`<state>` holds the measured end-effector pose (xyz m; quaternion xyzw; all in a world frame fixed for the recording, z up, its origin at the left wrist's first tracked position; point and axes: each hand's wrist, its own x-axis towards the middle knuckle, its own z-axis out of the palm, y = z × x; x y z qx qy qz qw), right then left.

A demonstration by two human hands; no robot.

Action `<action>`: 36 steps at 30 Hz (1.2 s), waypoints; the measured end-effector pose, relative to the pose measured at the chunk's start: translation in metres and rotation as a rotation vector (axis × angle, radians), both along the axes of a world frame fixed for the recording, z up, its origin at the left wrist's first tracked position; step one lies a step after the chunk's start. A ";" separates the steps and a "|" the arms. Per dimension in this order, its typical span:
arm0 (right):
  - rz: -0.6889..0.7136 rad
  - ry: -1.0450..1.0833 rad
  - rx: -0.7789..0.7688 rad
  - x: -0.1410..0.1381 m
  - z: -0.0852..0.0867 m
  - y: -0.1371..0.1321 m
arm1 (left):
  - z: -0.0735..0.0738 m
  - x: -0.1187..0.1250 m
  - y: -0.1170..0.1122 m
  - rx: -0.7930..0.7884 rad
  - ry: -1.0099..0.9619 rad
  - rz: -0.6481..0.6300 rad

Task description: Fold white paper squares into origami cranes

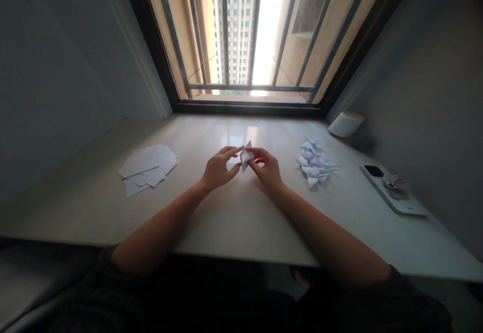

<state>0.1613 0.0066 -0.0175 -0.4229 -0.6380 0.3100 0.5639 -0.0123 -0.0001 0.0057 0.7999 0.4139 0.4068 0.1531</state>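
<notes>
A small piece of folded white paper (246,156) is held up between both hands above the middle of the table. My left hand (220,167) pinches its left side with thumb and fingertips. From the other side, my right hand (267,167) grips its right edge, the fingers bent and the thumb below. The paper has pointed corners at top and bottom and looks partly opened out. To the right lies a heap of folded white paper pieces (315,162) with pointed tips. On the left rests a loose stack of flat white paper sheets (149,168).
The pale table (241,227) reaches to a barred window (245,36) at the back. A white cylindrical object (345,123) is near the right wall, with a dark blurred object (362,144) beside it. A phone (409,204) lies at the right edge with a small round item on it.
</notes>
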 end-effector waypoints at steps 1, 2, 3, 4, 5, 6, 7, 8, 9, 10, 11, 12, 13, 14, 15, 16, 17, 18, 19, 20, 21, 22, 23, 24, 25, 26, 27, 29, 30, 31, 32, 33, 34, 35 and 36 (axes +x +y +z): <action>-0.015 -0.004 -0.007 0.000 0.000 0.000 | 0.002 0.000 -0.002 0.054 0.035 0.008; -0.028 -0.008 -0.013 0.001 0.001 0.000 | 0.004 0.000 -0.003 0.104 0.053 0.011; -0.035 -0.011 -0.021 0.001 0.001 0.000 | 0.006 0.000 -0.004 0.150 0.055 0.011; -0.037 -0.013 -0.027 0.001 0.001 0.000 | 0.008 0.000 -0.004 0.187 0.050 0.007; -0.036 -0.014 -0.032 0.001 0.001 0.000 | 0.008 0.000 -0.004 0.218 0.037 0.003; -0.032 -0.014 -0.035 0.000 0.000 0.000 | 0.009 0.000 -0.004 0.241 0.022 -0.001; -0.027 -0.013 -0.038 0.000 0.000 0.000 | 0.008 -0.001 -0.004 0.258 0.006 -0.005; -0.024 -0.010 -0.041 0.000 -0.001 0.000 | 0.008 -0.001 -0.004 0.271 -0.008 -0.007; -0.022 -0.004 -0.047 0.000 -0.001 0.000 | 0.008 -0.001 -0.004 0.277 -0.020 -0.005; -0.016 0.006 -0.056 -0.001 -0.002 0.001 | 0.007 -0.001 -0.005 0.279 -0.030 -0.001; -0.007 0.020 -0.065 -0.001 -0.003 0.001 | 0.007 -0.001 -0.005 0.276 -0.037 0.006; 0.004 0.036 -0.075 -0.001 -0.003 0.001 | 0.007 0.000 -0.006 0.269 -0.043 0.014; 0.018 0.053 -0.085 -0.001 -0.004 0.002 | 0.007 0.000 -0.006 0.260 -0.047 0.021; 0.034 0.071 -0.094 -0.001 -0.005 0.002 | 0.007 0.001 -0.007 0.252 -0.052 0.026; 0.052 0.087 -0.103 -0.002 -0.005 0.003 | 0.007 0.001 -0.007 0.249 -0.060 0.028; 0.071 0.101 -0.113 -0.002 -0.005 0.003 | 0.007 0.001 -0.008 0.250 -0.069 0.027; 0.089 0.113 -0.122 -0.002 -0.006 0.004 | 0.007 0.001 -0.008 0.258 -0.081 0.025; 0.107 0.123 -0.132 -0.002 -0.006 0.004 | 0.006 0.001 -0.008 0.269 -0.094 0.022; 0.124 0.130 -0.141 -0.002 -0.006 0.004 | 0.006 0.001 -0.008 0.279 -0.106 0.021; 0.139 0.137 -0.150 -0.001 -0.006 0.004 | 0.005 0.001 -0.007 0.285 -0.114 0.023; 0.153 0.141 -0.160 -0.001 -0.006 0.004 | 0.005 0.001 -0.007 0.286 -0.119 0.027; 0.164 0.144 -0.170 -0.001 -0.006 0.004 | 0.005 0.000 -0.007 0.283 -0.120 0.034; 0.174 0.146 -0.179 -0.001 -0.006 0.004 | 0.005 0.000 -0.008 0.276 -0.117 0.043; 0.188 0.147 -0.189 -0.001 -0.006 0.004 | 0.005 0.000 -0.008 0.268 -0.112 0.052; 0.201 0.150 -0.196 -0.002 -0.005 0.004 | 0.006 0.001 -0.008 0.262 -0.108 0.058; 0.214 0.155 -0.202 -0.002 -0.005 0.003 | 0.006 0.001 -0.008 0.258 -0.106 0.061; 0.226 0.161 -0.207 -0.002 -0.005 0.003 | 0.007 0.001 -0.009 0.257 -0.104 0.061; 0.246 0.177 -0.217 -0.003 -0.004 0.003 | 0.008 0.001 -0.009 0.264 -0.102 0.049; 0.252 0.188 -0.221 -0.003 -0.004 0.002 | 0.009 0.002 -0.010 0.272 -0.101 0.038; 0.255 0.200 -0.225 -0.003 -0.004 0.002 | 0.010 0.002 -0.011 0.284 -0.101 0.025; 0.256 0.214 -0.229 -0.003 -0.005 0.003 | 0.011 0.002 -0.011 0.296 -0.102 0.012; 0.255 0.228 -0.234 -0.003 -0.005 0.003 | 0.013 0.002 -0.012 0.308 -0.104 0.000; 0.248 0.243 -0.238 -0.003 -0.005 0.004 | 0.014 0.003 -0.013 0.315 -0.106 -0.010; 0.237 0.259 -0.242 -0.002 -0.006 0.005 | 0.014 0.003 -0.014 0.319 -0.108 -0.015; 0.226 0.276 -0.242 -0.002 -0.006 0.006 | 0.015 0.003 -0.014 0.317 -0.114 -0.011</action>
